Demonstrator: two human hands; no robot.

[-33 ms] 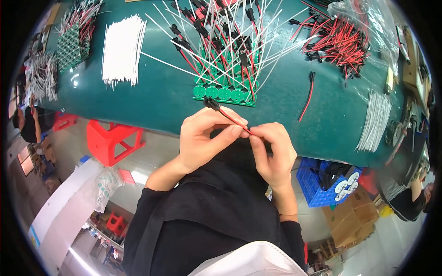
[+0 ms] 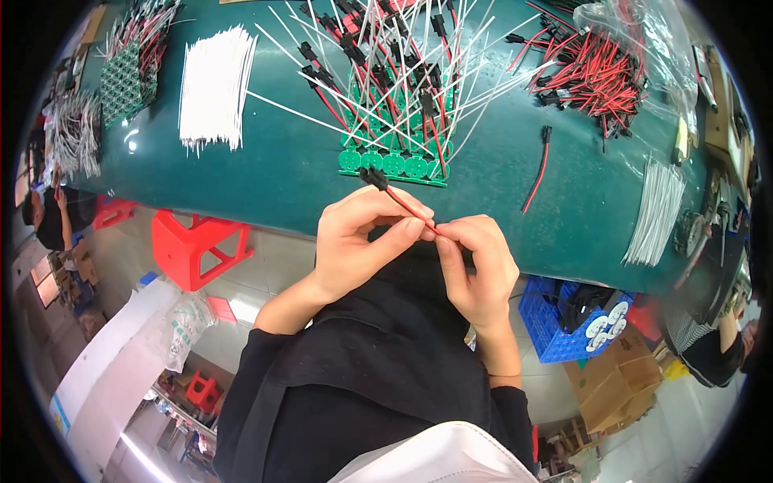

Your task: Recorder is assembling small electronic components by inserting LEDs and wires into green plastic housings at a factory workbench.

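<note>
Just in front of the table's near edge, my left hand [image 2: 366,241] pinches a red-and-black connector cable [image 2: 407,208] between thumb and forefinger. Its black plug [image 2: 374,178] points up and to the left. My right hand [image 2: 481,270] has its thumb and forefinger closed on the cable's lower end, right beside the left fingertips. The fingers hide the wire ends. Beyond my hands lies a panel of round green circuit boards [image 2: 393,165], with many similar cables and thin white wires standing up from it. One loose connector cable [image 2: 539,173] rests on the table to the right.
On the green table [image 2: 233,181] are a bundle of white wires [image 2: 216,88], a heap of red-and-black cables [image 2: 596,76] beside plastic bags, and grey-white wires [image 2: 655,213] at right. A red stool [image 2: 181,249] and a blue crate [image 2: 555,330] stand below. Other people work at both sides.
The cable's black plug has shifted very slightly up and to the right. Both hands stay almost in place.
</note>
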